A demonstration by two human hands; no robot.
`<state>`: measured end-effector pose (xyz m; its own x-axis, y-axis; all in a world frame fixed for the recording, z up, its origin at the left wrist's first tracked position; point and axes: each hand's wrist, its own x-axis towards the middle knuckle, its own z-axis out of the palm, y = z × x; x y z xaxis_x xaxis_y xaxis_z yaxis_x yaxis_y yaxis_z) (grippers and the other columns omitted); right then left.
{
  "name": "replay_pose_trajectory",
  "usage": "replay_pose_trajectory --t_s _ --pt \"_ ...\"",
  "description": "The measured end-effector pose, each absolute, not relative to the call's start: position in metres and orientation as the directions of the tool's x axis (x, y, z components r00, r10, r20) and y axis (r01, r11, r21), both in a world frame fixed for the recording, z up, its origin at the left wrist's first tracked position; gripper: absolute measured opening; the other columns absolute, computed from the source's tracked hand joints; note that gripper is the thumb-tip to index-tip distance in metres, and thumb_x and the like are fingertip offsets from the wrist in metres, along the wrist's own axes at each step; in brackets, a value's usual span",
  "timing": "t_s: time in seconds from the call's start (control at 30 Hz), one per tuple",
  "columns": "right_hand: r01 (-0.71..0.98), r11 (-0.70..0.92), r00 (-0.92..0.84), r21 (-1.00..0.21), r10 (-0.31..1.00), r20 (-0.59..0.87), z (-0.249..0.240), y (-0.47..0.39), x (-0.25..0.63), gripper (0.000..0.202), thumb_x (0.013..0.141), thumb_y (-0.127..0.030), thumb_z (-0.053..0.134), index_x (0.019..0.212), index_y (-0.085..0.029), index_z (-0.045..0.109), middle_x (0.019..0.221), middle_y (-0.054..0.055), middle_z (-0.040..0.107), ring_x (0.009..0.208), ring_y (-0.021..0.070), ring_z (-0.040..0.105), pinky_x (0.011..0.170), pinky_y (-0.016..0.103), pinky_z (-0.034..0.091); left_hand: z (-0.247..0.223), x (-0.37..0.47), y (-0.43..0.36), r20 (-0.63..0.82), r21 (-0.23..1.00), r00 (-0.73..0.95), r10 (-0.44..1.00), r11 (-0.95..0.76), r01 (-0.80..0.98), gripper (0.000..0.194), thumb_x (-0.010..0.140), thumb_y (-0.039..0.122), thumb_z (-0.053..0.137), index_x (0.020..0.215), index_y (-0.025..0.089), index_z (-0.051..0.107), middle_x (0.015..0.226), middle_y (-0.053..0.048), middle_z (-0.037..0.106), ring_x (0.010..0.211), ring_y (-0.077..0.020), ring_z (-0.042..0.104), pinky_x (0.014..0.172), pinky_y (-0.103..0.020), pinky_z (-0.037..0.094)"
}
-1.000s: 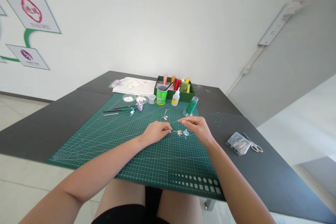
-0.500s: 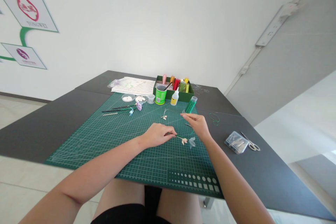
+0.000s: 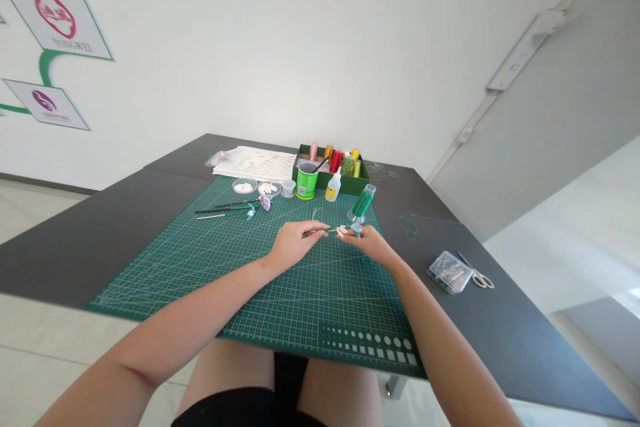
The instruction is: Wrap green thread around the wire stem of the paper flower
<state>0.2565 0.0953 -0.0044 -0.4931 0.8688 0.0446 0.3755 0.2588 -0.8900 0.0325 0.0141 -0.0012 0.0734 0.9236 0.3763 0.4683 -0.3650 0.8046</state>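
Note:
A thin green stem (image 3: 332, 230) is pinched between the fingers of my left hand (image 3: 296, 240), over the middle of the cutting mat. Small cream flowers (image 3: 342, 231) and a pale blue flower (image 3: 357, 229) sit toward its right end. My right hand (image 3: 371, 241) is closed at these flowers, its fingertips partly hidden behind them; exactly what it grips is too small to tell. Just behind my right hand stands a spool of green thread (image 3: 364, 201). The green cutting mat (image 3: 280, 307) lies under both hands.
Behind the hands are a green can (image 3: 306, 181), a glue bottle (image 3: 333, 185) and a box of thread spools (image 3: 360, 183). White dishes (image 3: 245, 186) and finished flowers (image 3: 265, 202) lie at the back left. A clear case (image 3: 450, 272) and scissors (image 3: 482, 279) rest at the right.
My left hand has moved slightly up and away with the stem, lifting the flowers. My right hand has come down and left to meet the flowers.

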Motion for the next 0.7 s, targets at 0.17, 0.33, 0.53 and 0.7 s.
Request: replay_pose_trajectory --t_s 0.17,0.33,0.53,0.7 --pt "0.415 0.148 -0.569 -0.898 0.812 -0.129 0.002 0.093 0.264 0.034 0.071 -0.049 0.077 0.084 -0.017 0.083 0.046 -0.005 0.051 0.045 0.0093 0.038 0.043 0.023 0.028 -0.005 0.029 0.023 0.268 0.952 -0.041 0.963 -0.258 0.167 0.025 0.086 0.028 0.066 0.106 0.014 0.076 0.093 -0.008 0.081 0.091 -0.023 0.076 0.088 -0.035 0.057" --pt "0.157 -0.041 -0.188 -0.987 0.98 -0.071 0.004 0.111 0.293 0.05 0.059 -0.064 0.081 0.065 -0.016 0.067 0.042 -0.011 0.028 0.038 0.0047 0.02 0.037 0.022 0.014 -0.004 0.024 0.031 0.189 0.982 -0.129 0.973 -0.183 0.054 0.027 0.084 0.027 0.068 0.106 0.012 0.076 0.094 -0.012 0.081 0.083 -0.0222 0.075 0.081 -0.035 0.057" --pt "0.169 0.058 0.164 -0.984 0.983 0.087 0.012 0.13 0.348 0.051 0.066 -0.07 0.07 0.065 -0.021 0.057 0.041 -0.011 0.023 0.038 0.0076 0.019 0.039 0.025 0.016 -0.008 0.022 0.034 0.178 0.984 -0.141 0.974 -0.174 0.04 0.028 0.083 0.028 0.07 0.105 0.012 0.077 0.092 -0.012 0.081 0.081 -0.0216 0.074 0.078 -0.034 0.056" --pt "0.704 -0.169 0.492 -0.69 0.817 0.302 0.009 0.134 0.379 0.03 0.079 -0.044 0.065 0.076 -0.015 0.075 0.064 0.007 0.059 0.069 0.0259 0.057 0.068 0.039 0.044 -0.007 0.019 0.035 0.18 0.984 -0.148 0.972 -0.176 0.037 0.029 0.082 0.03 0.07 0.105 0.014 0.077 0.093 -0.011 0.081 0.079 -0.0207 0.072 0.074 -0.032 0.054"
